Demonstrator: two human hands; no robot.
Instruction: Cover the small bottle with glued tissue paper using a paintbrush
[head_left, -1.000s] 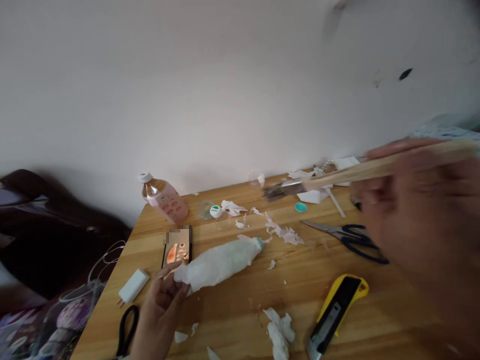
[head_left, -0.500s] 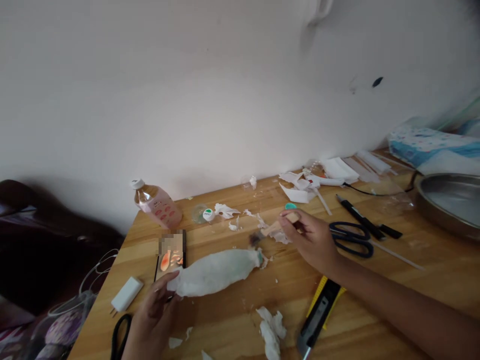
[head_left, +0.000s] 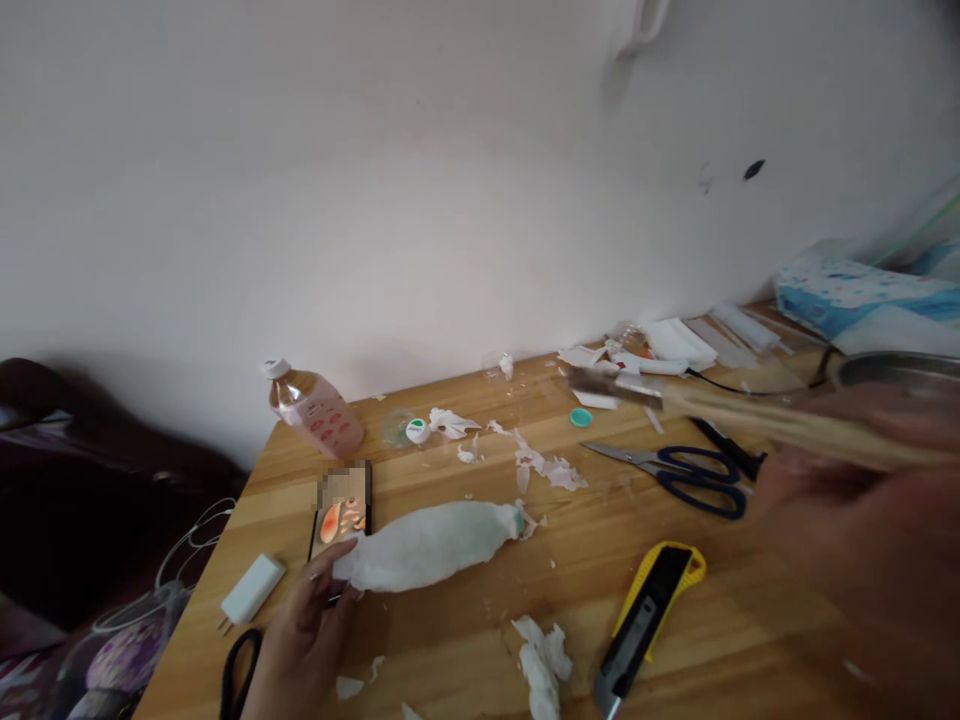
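A long pale object wrapped in white paper (head_left: 435, 548), greenish at its right end, lies on the wooden table. My left hand (head_left: 307, 620) grips its left end between thumb and fingers. At the right, my right hand (head_left: 862, 510) is blurred and raised close to the camera, closed on the wooden handle of a brush (head_left: 615, 388). The bristles point left, above the paper scraps. Blue-handled scissors (head_left: 697, 475) and a yellow and black utility knife (head_left: 649, 620) lie between the wrapped object and my right hand.
A pink bottle (head_left: 319, 408) stands behind a phone (head_left: 343, 505). A white charger (head_left: 253, 589) lies at the left edge. Crumpled tissue (head_left: 543, 665) is in front; a teal cap (head_left: 580, 417) lies farther back. A metal basin (head_left: 900, 369) is partly hidden at the right.
My right hand has moved right and closer to the camera with the brush, away from the wrapped object's right end, uncovering the scissors and knife. My left hand has stayed put.
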